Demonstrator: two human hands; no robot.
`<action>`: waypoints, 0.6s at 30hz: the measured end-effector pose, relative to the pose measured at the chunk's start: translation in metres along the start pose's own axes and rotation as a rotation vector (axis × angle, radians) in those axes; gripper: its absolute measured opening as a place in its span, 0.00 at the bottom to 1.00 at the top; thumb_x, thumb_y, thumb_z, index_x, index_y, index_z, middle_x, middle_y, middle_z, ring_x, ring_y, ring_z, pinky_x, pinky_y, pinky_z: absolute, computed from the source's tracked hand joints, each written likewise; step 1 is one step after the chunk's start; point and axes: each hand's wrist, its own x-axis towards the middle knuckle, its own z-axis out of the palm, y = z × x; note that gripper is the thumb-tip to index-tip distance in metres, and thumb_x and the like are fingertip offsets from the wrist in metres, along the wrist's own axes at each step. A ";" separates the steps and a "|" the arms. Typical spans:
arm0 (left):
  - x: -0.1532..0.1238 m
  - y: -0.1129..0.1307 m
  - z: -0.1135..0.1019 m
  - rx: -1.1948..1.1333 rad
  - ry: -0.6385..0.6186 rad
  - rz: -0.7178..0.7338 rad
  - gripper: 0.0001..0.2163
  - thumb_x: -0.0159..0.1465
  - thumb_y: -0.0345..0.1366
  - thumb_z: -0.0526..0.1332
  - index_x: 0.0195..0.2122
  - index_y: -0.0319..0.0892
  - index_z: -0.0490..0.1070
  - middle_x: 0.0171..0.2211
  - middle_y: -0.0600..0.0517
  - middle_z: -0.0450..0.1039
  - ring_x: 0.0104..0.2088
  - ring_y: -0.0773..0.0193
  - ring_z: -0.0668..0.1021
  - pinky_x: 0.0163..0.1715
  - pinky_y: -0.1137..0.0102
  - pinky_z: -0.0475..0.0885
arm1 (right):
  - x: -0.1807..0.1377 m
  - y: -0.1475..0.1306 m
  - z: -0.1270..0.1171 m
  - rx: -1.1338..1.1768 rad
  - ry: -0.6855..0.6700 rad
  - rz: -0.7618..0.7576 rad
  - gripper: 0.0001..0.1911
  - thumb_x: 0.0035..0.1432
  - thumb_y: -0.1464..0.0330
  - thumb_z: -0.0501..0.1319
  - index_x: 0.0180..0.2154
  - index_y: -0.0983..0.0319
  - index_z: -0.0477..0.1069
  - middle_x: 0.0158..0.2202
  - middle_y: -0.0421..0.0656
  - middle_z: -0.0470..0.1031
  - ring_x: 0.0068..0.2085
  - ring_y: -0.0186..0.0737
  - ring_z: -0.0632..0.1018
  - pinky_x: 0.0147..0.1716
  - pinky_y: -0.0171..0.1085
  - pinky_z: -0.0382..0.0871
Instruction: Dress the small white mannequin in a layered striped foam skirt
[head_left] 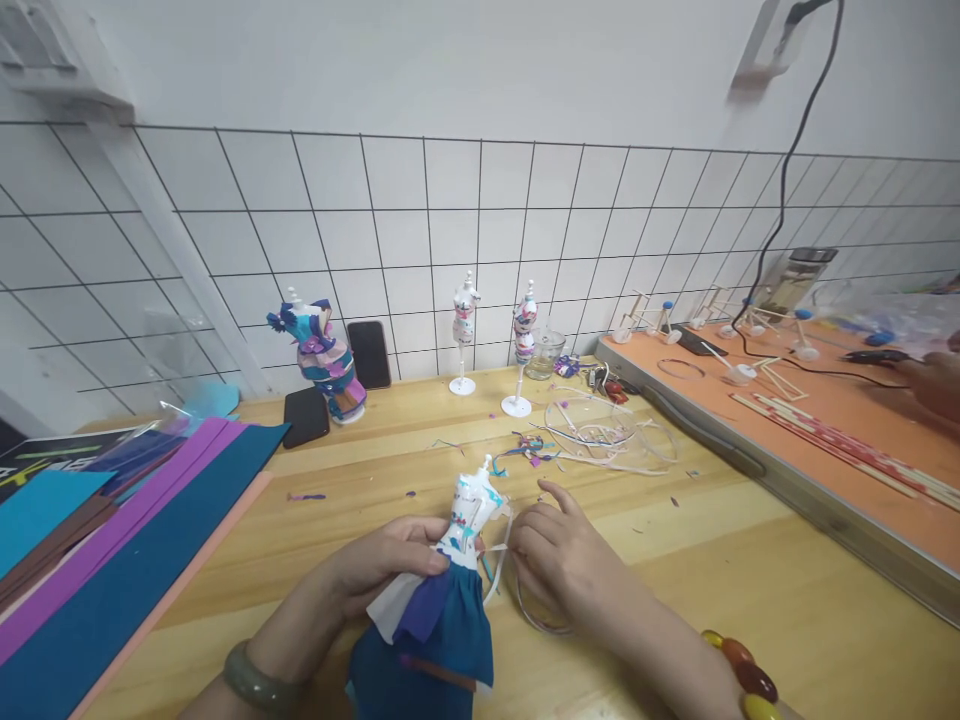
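Note:
My left hand (pixel 397 560) is closed around a small white dress form (pixel 474 500), its thumb pressing at the waist. A layered skirt (pixel 463 620) in dark teal, purple and white hangs from that waist. To the right of the form, my right hand (pixel 559 560) has its fingers curled in a pinch on a thin white strip (pixel 493 549) that runs to the waist; one finger sticks up. The strip's tail loops on the table below my right hand. Parts of both hands' fingertips are hidden.
Coloured paper sheets (pixel 172 530) lie at left. Behind stand a dressed form (pixel 326 350), two bare forms (pixel 463 325), a phone (pixel 306 417) and a glass cup (pixel 545 355). Tangled strips (pixel 607 435) lie at centre right. Another person's hand (pixel 934 385) is over the orange table (pixel 825 420).

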 end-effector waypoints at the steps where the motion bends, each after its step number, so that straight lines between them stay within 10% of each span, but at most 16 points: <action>1: 0.000 0.000 0.000 0.003 0.008 0.001 0.16 0.49 0.33 0.66 0.40 0.35 0.73 0.34 0.47 0.74 0.32 0.63 0.75 0.36 0.70 0.67 | 0.000 -0.001 0.000 -0.022 0.022 -0.020 0.12 0.57 0.77 0.48 0.28 0.62 0.67 0.25 0.40 0.71 0.29 0.35 0.70 0.53 0.50 0.50; 18: 0.003 0.000 -0.001 -0.099 0.030 0.097 0.17 0.49 0.31 0.65 0.41 0.34 0.72 0.27 0.50 0.72 0.25 0.68 0.72 0.26 0.76 0.65 | -0.005 0.016 -0.010 0.145 0.006 0.114 0.06 0.60 0.74 0.51 0.31 0.60 0.62 0.26 0.39 0.72 0.27 0.34 0.72 0.48 0.48 0.59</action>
